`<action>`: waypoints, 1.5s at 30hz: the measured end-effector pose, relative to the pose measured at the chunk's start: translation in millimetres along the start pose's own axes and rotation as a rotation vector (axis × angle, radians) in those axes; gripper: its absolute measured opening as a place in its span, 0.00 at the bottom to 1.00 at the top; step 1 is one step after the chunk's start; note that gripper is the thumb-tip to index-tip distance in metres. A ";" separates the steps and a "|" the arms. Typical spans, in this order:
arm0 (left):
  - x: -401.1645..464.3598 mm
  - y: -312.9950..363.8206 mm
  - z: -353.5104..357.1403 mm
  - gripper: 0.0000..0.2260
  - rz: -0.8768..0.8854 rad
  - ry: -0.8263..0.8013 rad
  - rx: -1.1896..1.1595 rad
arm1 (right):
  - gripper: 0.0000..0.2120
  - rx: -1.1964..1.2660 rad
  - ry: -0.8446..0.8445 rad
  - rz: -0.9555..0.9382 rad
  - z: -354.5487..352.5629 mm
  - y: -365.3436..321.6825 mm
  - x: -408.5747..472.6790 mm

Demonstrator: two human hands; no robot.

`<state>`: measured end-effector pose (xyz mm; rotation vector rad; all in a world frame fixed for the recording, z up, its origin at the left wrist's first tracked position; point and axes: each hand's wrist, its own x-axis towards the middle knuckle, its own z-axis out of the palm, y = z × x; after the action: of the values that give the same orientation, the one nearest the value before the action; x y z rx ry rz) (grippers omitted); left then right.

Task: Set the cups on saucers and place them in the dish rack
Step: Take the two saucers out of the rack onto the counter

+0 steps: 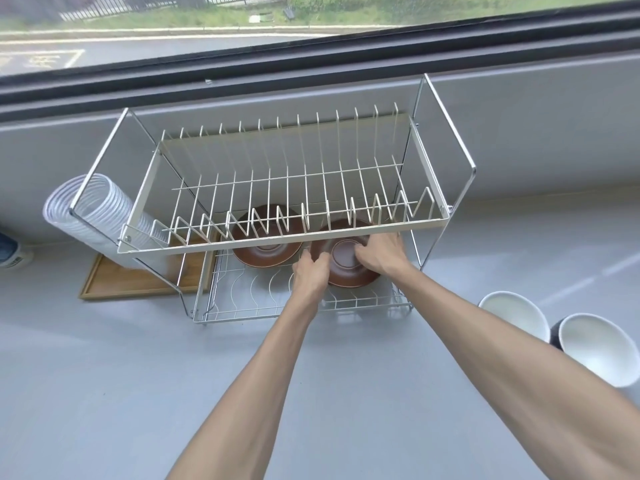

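A two-tier white wire dish rack [277, 242] stands on the grey counter below the window. On its lower tier lie two brown saucers. The left saucer [265, 252] sits alone, partly hidden by the upper tier's front bar. My left hand [310, 271] and my right hand [381, 252] grip the right saucer [346, 268] by its two sides, holding it tilted over the lower tier. Two white cups, one [512, 315] and another with a dark outside [595, 348], lie on the counter at the right, outside the rack.
A stack of clear plastic cups [93, 209] lies on its side left of the rack, over a wooden tray [138, 282]. A blue and white container [10, 251] shows at the left edge. The rack's upper tier is bare wire.
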<state>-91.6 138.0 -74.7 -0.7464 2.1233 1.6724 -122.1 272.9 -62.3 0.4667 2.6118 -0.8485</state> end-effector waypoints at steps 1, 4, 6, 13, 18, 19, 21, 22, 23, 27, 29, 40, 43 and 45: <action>-1.2 -0.4 -0.2 0.36 -0.003 -0.001 -0.019 | 0.22 -0.004 -0.008 0.013 -0.9 -0.5 -3.9; -5.4 -2.1 -2.1 0.32 -0.022 0.025 -0.046 | 0.23 0.016 0.001 0.018 -4.0 -0.4 -12.9; -6.8 -5.2 -3.6 0.33 -0.029 0.038 -0.066 | 0.24 0.017 0.018 0.007 -4.0 1.8 -16.0; -24.7 -8.5 -13.7 0.37 0.006 0.058 -0.068 | 0.27 0.029 0.018 -0.017 -8.3 3.0 -41.3; -53.0 -9.9 -21.8 0.34 0.032 0.059 -0.082 | 0.29 0.059 0.030 -0.032 -9.4 11.3 -70.9; -58.7 -11.2 -23.0 0.30 0.041 0.056 -0.093 | 0.28 0.078 0.029 -0.036 -9.6 13.9 -77.3; -72.2 -14.0 -24.7 0.23 0.052 0.050 -0.104 | 0.28 0.104 0.040 -0.040 -9.6 20.0 -90.5; -78.2 -16.6 -25.3 0.24 0.046 0.045 -0.096 | 0.29 0.111 0.050 -0.040 -9.6 23.3 -97.1; -83.2 -20.8 -25.3 0.30 0.036 0.047 -0.078 | 0.29 0.118 0.056 -0.037 -9.7 27.1 -104.5; -111.3 -33.0 -21.4 0.33 0.073 0.046 -0.023 | 0.30 0.160 0.036 -0.019 -8.3 45.2 -136.5; -122.7 -41.3 -18.3 0.25 0.082 0.036 -0.019 | 0.29 0.183 0.039 -0.003 -6.0 58.1 -151.9; -185.8 -76.4 20.0 0.25 0.057 -0.124 0.028 | 0.31 0.353 0.084 0.116 -4.8 138.2 -216.4; -199.4 -85.7 38.3 0.21 0.054 -0.170 0.059 | 0.32 0.446 0.118 0.160 -3.4 167.4 -231.1; -206.1 -92.7 45.5 0.29 0.045 -0.200 0.082 | 0.30 0.488 0.148 0.174 -2.8 181.4 -239.7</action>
<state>126.5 206.1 -44.1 -0.4882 2.0675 1.5992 163.4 366.0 -47.8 0.9015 2.4278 -1.4400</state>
